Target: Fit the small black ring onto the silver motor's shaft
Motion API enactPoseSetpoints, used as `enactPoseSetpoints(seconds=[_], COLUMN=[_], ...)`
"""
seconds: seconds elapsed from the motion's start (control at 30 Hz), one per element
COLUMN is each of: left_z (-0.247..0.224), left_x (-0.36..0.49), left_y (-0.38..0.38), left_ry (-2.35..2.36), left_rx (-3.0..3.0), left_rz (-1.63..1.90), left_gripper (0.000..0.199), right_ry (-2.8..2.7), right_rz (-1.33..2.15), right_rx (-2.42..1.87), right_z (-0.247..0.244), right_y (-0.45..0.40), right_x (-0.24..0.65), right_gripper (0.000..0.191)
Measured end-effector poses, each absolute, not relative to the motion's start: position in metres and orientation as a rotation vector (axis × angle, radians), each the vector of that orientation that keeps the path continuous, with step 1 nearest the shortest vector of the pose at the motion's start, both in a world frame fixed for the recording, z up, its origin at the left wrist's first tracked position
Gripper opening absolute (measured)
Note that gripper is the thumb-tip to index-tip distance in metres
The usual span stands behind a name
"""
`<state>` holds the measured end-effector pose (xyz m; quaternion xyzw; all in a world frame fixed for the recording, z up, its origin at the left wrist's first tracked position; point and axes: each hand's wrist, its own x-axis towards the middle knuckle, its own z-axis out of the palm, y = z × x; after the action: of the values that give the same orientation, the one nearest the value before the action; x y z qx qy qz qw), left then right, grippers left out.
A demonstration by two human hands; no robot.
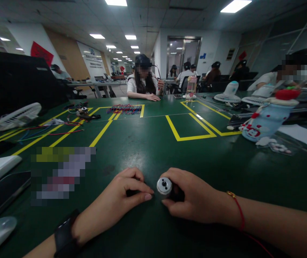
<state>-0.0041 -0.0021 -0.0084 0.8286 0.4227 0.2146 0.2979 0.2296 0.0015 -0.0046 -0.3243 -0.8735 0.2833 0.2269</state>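
My right hand point(189, 195) is wrapped round a silver metal cylinder point(164, 187) that looks like a small motor. Its round end faces up, with a dark centre and small dark holes. Just to its left, my left hand point(130, 191) is closed in a pinch, thumb against index finger. A tiny dark bit shows at those fingertips, too small to name. The two hands are apart, low over the green table point(134, 147); the cylinder's lower part is hidden by the right fingers.
A bundle of coloured wires point(125, 109) lies within yellow tape at the far side. Loose cables and a white fan point(17, 116) lie left, a computer mouse point(0, 231) nearer. A blue bottle point(266, 120) stands right. A person point(142, 79) sits opposite.
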Motion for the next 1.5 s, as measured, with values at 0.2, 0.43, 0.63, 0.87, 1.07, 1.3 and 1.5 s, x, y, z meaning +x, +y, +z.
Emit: enactPoseSetpoints(seconds=[0.2,0.43,0.63,0.87,1.07,1.3,1.5], left_z=[-0.002,0.000,-0.002,-0.002,0.006,0.000,0.011], left_x=[-0.008,-0.027,-0.030,-0.030,-0.020,-0.001,0.007], left_y=[0.001,0.016,0.020,0.017,0.002,-0.006,-0.010], left_ry=[1.176,1.381,1.388,1.340,1.194,1.159,1.222], left_rx=[2.112,2.060,2.067,2.145,2.275,2.260,2.115], left_rz=[0.595,0.727,0.695,0.618,0.414,0.503,0.878], left_gripper=[0.017,0.023,0.024,0.018,0.022,0.006,0.010], right_ry=[-2.418,-2.415,-2.406,-2.411,-2.414,-2.415,-2.427], right_rz=[0.772,0.787,0.803,0.804,0.786,0.785,0.750], right_rx=[-0.904,-0.904,-0.890,-0.904,-0.919,-0.915,-0.876], right_z=[-0.002,0.000,0.000,0.001,-0.001,-0.003,-0.002], right_y=[0.001,0.000,0.000,0.000,0.000,0.001,0.001], right_x=[0.229,0.229,0.229,0.228,0.228,0.228,0.227], right_gripper=[0.030,0.029,0.030,0.030,0.029,0.028,0.028])
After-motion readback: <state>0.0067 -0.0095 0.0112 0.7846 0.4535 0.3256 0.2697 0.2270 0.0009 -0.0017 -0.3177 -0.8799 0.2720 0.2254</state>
